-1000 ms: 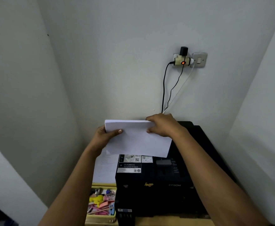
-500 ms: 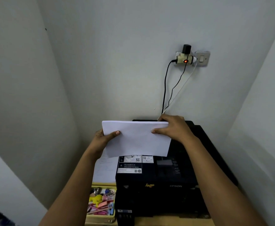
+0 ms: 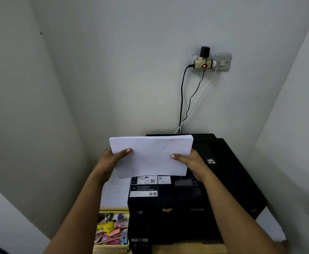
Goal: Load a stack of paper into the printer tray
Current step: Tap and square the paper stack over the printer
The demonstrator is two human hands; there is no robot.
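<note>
While the left hand (image 3: 111,158) pinches the left edge of the paper (image 3: 151,155), thumb on top and fingers hidden beneath, the stack sits tilted in the air above the black printer (image 3: 177,213), its far edge near the wall. White and blank, the sheets lie squared together, their layered thickness showing at the upper right corner, with faint creases across the top page. At the right edge the right hand (image 3: 192,163) clamps it the same way, thumb laid over the sheet.
</note>
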